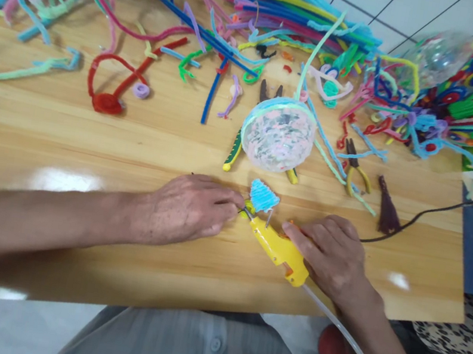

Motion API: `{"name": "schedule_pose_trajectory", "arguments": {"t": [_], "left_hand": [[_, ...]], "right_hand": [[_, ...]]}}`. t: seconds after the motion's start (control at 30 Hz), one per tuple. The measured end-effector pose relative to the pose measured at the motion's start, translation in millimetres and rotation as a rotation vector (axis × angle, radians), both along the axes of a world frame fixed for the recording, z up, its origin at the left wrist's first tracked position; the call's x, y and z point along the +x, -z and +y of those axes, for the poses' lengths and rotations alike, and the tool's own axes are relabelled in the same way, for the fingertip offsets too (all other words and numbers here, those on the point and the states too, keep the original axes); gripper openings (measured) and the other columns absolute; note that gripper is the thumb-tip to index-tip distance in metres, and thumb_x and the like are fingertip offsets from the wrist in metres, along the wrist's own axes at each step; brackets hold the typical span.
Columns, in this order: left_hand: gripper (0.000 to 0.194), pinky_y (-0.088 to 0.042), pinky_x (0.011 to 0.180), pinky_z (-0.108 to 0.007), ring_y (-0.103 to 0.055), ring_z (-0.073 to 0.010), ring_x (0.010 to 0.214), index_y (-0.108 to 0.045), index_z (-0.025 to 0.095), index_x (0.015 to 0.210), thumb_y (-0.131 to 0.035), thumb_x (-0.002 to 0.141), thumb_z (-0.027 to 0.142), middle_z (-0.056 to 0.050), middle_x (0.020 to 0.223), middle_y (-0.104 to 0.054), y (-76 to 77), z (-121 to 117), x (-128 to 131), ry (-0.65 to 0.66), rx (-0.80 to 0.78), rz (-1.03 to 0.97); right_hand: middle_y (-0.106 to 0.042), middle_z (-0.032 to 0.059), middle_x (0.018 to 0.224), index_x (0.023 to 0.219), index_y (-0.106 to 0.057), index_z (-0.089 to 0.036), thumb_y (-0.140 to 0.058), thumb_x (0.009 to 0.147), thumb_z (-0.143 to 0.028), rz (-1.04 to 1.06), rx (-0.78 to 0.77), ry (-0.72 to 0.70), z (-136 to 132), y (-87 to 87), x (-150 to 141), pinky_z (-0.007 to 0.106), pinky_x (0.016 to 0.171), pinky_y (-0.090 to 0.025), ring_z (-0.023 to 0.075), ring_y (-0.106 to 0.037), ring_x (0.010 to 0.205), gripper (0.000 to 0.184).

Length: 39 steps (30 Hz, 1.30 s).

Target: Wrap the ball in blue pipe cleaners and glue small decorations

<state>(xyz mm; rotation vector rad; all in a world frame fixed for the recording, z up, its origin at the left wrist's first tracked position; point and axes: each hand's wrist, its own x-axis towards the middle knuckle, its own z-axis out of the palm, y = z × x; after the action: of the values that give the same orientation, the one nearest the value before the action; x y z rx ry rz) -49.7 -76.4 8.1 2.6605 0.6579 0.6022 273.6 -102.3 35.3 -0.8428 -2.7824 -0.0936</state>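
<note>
My right hand [332, 253] is wrapped around a yellow hot glue gun [275, 244], with a long clear glue stick [342, 330] jutting from its back end. The gun's metal nozzle points up and left, to the fingertips of my left hand [194, 212]. Those fingers are pinched together at a small yellow pipe-cleaner piece [250, 206], partly covered by the nozzle and fingers. Just beyond the gun lies a flat blue fuzzy piece [264, 196]. Behind it, a clear dome-shaped ball [278, 136] with a blue pipe-cleaner rim rests over green-and-yellow-handled pliers [233, 151].
Pipe cleaners [287, 7] in many colours are heaped along the table's far side. A red pipe-cleaner shape [108, 102] lies left. Small yellow-handled pliers [358, 170], a dark tassel [386, 208] and a black cord [429, 215] lie right. The wooden table's [111, 277] near edge borders my lap.
</note>
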Motion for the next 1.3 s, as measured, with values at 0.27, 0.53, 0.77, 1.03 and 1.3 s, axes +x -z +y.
{"name": "schedule_pose_trajectory", "arguments": {"t": [0.27, 0.53, 0.77, 1.03, 1.3], "left_hand": [[0.032, -0.063, 0.083, -0.034, -0.074, -0.0184, 0.090, -0.065, 0.016, 0.094, -0.038, 0.110, 0.023, -0.010, 0.112, -0.076, 1.7, 0.9, 1.6, -0.014, 0.049, 0.042], [0.034, -0.059, 0.080, -0.030, -0.072, -0.0166, 0.089, -0.065, 0.016, 0.089, -0.039, 0.110, 0.018, -0.008, 0.114, -0.077, 4.9, 3.3, 2.2, 0.019, 0.200, -0.001], [0.032, -0.059, 0.078, -0.031, -0.071, -0.0163, 0.084, -0.067, 0.016, 0.092, -0.040, 0.110, 0.017, -0.008, 0.114, -0.078, 5.3, 2.5, 2.0, 0.027, 0.205, 0.058], [0.030, -0.064, 0.090, -0.035, -0.076, -0.0204, 0.102, -0.065, 0.016, 0.099, -0.037, 0.110, 0.020, -0.009, 0.123, -0.077, 2.7, 2.4, 0.4, 0.016, 0.072, 0.043], [0.025, -0.064, 0.096, -0.034, -0.076, -0.0206, 0.108, -0.064, 0.017, 0.095, -0.043, 0.107, 0.020, -0.008, 0.126, -0.076, 1.2, 3.6, -1.3, -0.005, -0.086, -0.024]], "right_hand": [[-0.071, 0.0032, 0.085, 0.124, -0.061, -0.017, -0.055, 0.103, -0.007, 0.026, 0.017, 0.012, -0.9, 2.8, -2.1, 0.036, 0.081, -0.043, 0.0195, -0.061, 0.077, 0.024], [-0.071, 0.0026, 0.086, 0.127, -0.062, -0.019, -0.056, 0.101, -0.008, 0.067, -0.031, 0.027, 0.6, 5.9, 0.3, 0.036, 0.079, -0.044, 0.0189, -0.061, 0.076, 0.029], [-0.071, 0.0032, 0.086, 0.128, -0.062, -0.019, -0.054, 0.102, -0.008, 0.097, -0.045, 0.014, 2.7, 7.7, 2.1, 0.036, 0.078, -0.044, 0.0193, -0.060, 0.076, 0.030], [-0.072, 0.0035, 0.086, 0.127, -0.061, -0.019, -0.054, 0.102, -0.007, 0.013, 0.009, 0.006, 0.4, 3.2, -1.3, 0.036, 0.080, -0.043, 0.0194, -0.061, 0.078, 0.028], [-0.070, 0.0025, 0.085, 0.123, -0.063, -0.018, -0.056, 0.103, -0.008, 0.010, 0.051, 0.008, -1.9, 3.9, -2.7, 0.036, 0.082, -0.043, 0.0185, -0.060, 0.078, 0.024]]}}
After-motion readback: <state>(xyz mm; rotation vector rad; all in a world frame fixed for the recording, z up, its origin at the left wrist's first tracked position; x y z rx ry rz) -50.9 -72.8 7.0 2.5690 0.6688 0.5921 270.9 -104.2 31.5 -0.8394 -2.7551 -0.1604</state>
